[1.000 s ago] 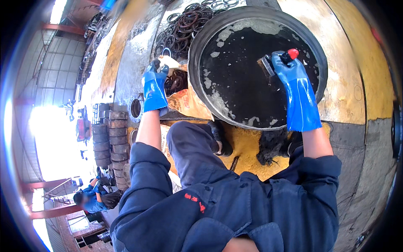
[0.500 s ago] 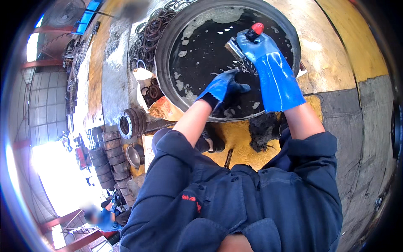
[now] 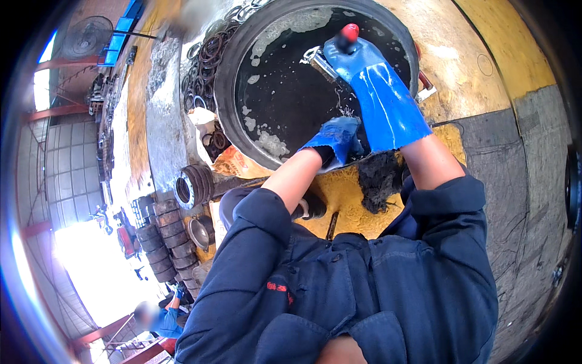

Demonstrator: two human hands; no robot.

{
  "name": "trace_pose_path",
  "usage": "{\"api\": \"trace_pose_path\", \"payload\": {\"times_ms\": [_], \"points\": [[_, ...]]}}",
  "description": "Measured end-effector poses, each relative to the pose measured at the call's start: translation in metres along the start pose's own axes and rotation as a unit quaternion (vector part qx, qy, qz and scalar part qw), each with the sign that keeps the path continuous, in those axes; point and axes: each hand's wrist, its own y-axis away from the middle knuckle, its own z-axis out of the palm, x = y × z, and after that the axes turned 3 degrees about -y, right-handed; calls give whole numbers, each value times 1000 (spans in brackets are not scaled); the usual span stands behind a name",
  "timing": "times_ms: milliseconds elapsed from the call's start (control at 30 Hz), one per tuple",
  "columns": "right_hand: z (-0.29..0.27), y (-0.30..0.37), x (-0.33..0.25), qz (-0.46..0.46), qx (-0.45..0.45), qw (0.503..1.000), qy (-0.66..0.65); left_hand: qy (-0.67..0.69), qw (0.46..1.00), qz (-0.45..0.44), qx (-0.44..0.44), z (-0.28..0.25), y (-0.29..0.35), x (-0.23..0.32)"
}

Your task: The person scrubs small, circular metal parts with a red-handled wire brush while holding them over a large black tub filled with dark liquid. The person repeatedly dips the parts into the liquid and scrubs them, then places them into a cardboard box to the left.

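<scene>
A wide dark round tub [image 3: 227, 91] of black liquid with patches of grey foam lies in front of me. My right hand [image 3: 353, 57], in a long blue glove, is closed around a tool with a red-ended handle [image 3: 350, 31]. The tool's metal head [image 3: 319, 64] juts out to the left of the glove, above the liquid; its exact kind is unclear. My left hand [image 3: 339, 134], also in a blue glove, is low at the tub's near side. Small splashes show just beyond it. Its fingers are blurred and partly hidden, so any hold is unclear.
Dark rings [image 3: 212, 51] are heaped left of the tub. A torn bag [image 3: 233, 162] with more rings leans beside it. Stacked ring parts [image 3: 194, 185] and cylinders [image 3: 173, 236] stand farther left. A dark rag-like clump [image 3: 377, 182] is below the rim. Another person [image 3: 163, 318] is at lower left.
My right hand has moved left and slightly away from me with the tool. My left hand has come back toward the near rim and a little right, its fingers no longer spread in view.
</scene>
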Motion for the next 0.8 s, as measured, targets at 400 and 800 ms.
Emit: {"api": "trace_pose_path", "payload": {"times_ms": [400,800], "points": [[8,-2,-3,12,-17,1000,-17,-45,994,56,-82,6,29,-26],[10,-1,-7,1,-18,1000,12,104,990,-59,-80,4,19,-13]]}}
